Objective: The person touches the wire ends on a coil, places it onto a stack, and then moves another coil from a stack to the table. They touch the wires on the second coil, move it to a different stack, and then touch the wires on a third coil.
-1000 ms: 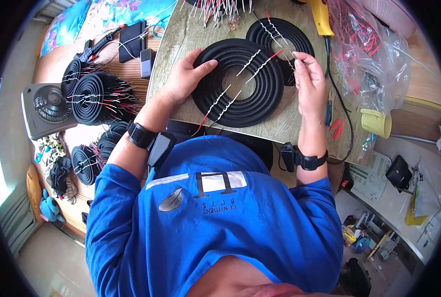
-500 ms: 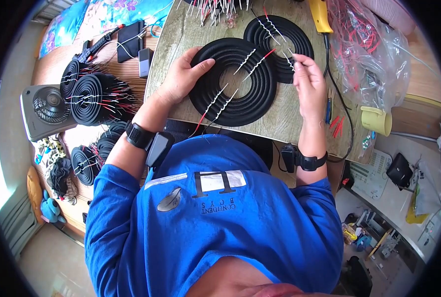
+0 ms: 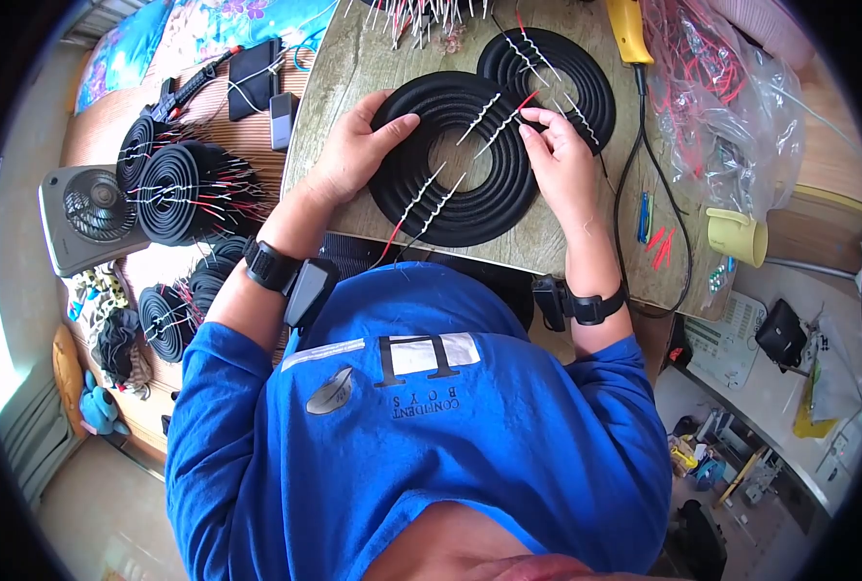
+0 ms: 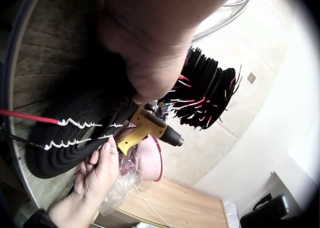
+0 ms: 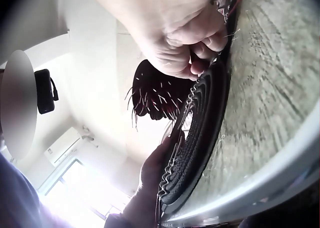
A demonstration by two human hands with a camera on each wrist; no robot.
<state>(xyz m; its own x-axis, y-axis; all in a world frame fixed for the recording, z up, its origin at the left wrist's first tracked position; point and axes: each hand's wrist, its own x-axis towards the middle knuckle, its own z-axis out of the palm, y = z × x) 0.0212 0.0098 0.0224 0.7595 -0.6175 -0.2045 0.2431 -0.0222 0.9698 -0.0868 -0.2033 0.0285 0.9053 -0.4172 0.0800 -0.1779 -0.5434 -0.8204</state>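
Observation:
A black ribbed ring (image 3: pixel 421 97) with twisted silvery wires across it lies near the front of the table. My left hand (image 3: pixel 358 145) grips its left rim, thumb on top and the other fingers hidden under it. At the upper right rim my right hand (image 3: pixel 561 160) pinches the end of a twisted wire (image 3: pixel 499 131) with a red tip between thumb and forefinger. In the left wrist view the right thumb and fingers meet at that wire end. A second ribbed ring (image 3: pixel 586 68) with similar wires lies behind, partly overlapped by the first.
A yellow heat gun (image 3: pixel 626 34) with a black cord lies at the back right, beside a clear plastic bag (image 3: pixel 731 107) of red wires. Blue-handled pliers (image 3: pixel 643 218) and red sleeves (image 3: pixel 661 250) are near a yellow cup (image 3: pixel 736 239). More ribbed rings (image 3: pixel 169 198) are stacked at left.
The right hand moved left from over the second ring to the front ring's rim and wire end. The front ring shifted slightly left early on, with the left hand still holding it.

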